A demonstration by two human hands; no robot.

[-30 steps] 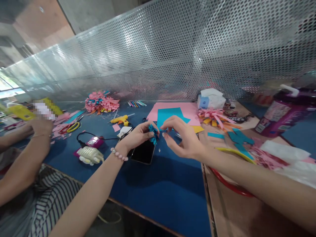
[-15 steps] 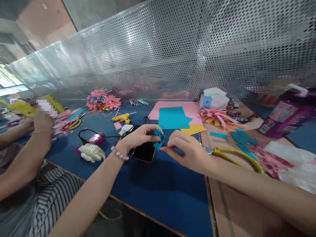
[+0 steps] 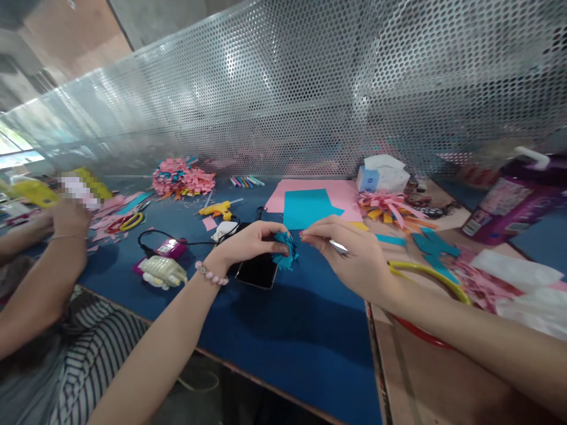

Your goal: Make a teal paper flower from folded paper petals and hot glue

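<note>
My left hand pinches a fringed blue paper flower between thumb and fingers, above a dark phone. Just right of the flower, my right hand is apart from it, its thumb and fingertip pressed together; anything between them is too small to make out. Scissors with a yellow and red handle lie beneath my right hand and forearm, and a silvery tip shows through the gap in its fingers. Behind my hands, a blue sheet overlaps a pink sheet.
A yellow glue gun, a power adapter with cables and a pink paper bundle are at the left. A person's arm is further left. At the right are a tissue box, paper scraps and a purple bottle.
My right hand has moved slightly up and away from the flower, uncovering the silvery tip. The blue flower is turned, showing more of its fringe. The camera view has shifted slightly.
</note>
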